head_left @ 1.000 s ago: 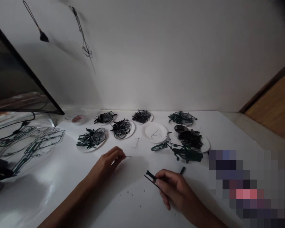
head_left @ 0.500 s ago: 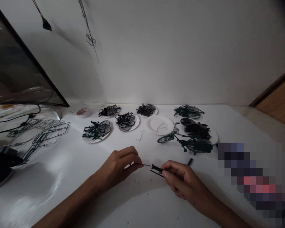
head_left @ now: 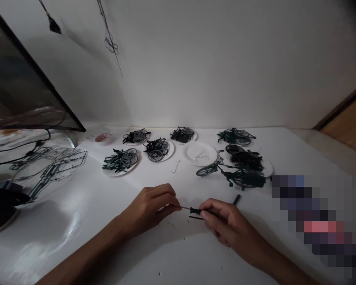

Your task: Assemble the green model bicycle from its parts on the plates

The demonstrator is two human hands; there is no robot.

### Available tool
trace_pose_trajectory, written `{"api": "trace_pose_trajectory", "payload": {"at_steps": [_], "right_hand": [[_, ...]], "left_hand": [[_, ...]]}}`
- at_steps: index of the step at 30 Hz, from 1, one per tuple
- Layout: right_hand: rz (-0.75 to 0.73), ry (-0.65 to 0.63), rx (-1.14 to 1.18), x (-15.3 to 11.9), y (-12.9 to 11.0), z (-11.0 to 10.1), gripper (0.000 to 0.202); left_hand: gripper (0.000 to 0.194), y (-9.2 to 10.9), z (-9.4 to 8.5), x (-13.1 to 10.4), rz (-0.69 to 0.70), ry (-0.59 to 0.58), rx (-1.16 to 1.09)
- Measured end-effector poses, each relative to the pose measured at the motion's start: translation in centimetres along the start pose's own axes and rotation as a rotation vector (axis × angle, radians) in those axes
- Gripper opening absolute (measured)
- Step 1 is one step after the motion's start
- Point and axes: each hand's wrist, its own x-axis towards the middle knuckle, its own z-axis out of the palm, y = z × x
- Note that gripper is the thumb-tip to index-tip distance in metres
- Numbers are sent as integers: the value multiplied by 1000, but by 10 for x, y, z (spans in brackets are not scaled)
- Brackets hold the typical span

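Note:
My left hand (head_left: 156, 204) is closed in a pinch on a thin metal-looking rod (head_left: 185, 208). The rod points right and its tip meets the end of a small dark green plastic part (head_left: 195, 211); how deep it sits I cannot tell. Closed round that part is my right hand (head_left: 221, 219), whose fingers hide most of it. A thin black strip (head_left: 195, 217) sticks out below the green part, also from the right hand. Just beyond the right knuckles lies a short dark bar (head_left: 236, 199). Past the hands rests a dark green model bicycle (head_left: 240, 178).
Paper plates with model bicycles stand along the wall, such as a plate (head_left: 118, 173) at left. Another plate (head_left: 188, 156) holds thin wire-like bits. Part frames (head_left: 52, 170) lie at left below a screen (head_left: 20, 79). Small scraps (head_left: 171, 224) dot the white table (head_left: 136, 257). A pixelated patch covers the right.
The gap between the rod and the green part has closed; the rod's tip now reaches the part's end. The view has shifted slightly.

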Motion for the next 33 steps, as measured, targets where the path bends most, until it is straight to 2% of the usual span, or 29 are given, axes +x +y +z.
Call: {"api": "trace_pose_trajectory", "payload": {"at_steps": [7,9,12,14,17,23,28,31,33], "right_hand": [[-42,-48,-76,1,-3,2,33],[-34,-59,-85,1,-3,1,32],[-3,-78,-17,2,-3,0,33],[-12,-100,7,1,-3,0,33],[-53,-179,-14,-3,-6,1,31],[-44,-320,-39,-9,-10,2,26],[-48,-327,-26,-9,-7,0,26],[-75,-338,-23,-9,-3,0,25],[-82,-319,1,-10,-2,1,25]], "left_hand": [[2,7,9,4,22,-2,-50],[11,11,9,6,-57,-39,-142],[32,15,6,7,-248,-77,-374],[23,16,4,7,-319,-36,-524],[11,19,6,9,-292,18,-627],[9,25,14,10,-275,-84,-755],[11,23,15,8,-294,-61,-729],[12,23,11,14,-287,-144,-686],[21,17,4,26,-249,-191,-526]]}}
